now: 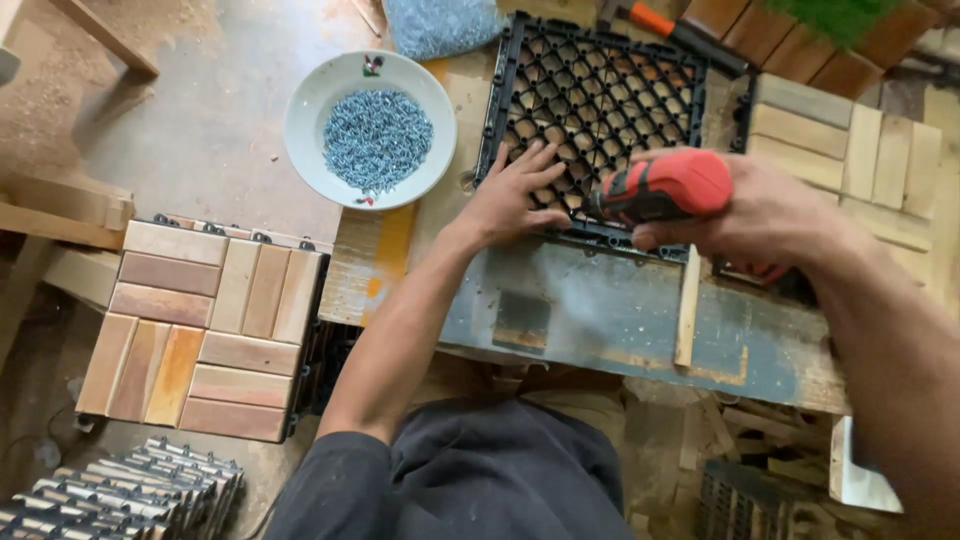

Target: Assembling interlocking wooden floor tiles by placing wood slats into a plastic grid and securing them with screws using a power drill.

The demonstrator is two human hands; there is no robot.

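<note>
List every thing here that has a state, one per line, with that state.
Left hand: flat, fingers spread, pressing on the black plastic grid tile.
Right hand: closed around the red power screwdriver.
Black plastic grid tile: underside up on the workbench.
White bowl: holding a heap of screws.
Wooden deck tiles: finished, stacked slat-side up.

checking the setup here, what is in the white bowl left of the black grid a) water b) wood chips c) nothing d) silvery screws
d: the white bowl holds a heap of silvery screws, left of the black plastic grid that the left hand presses flat while the right hand grips a red power screwdriver.
</note>
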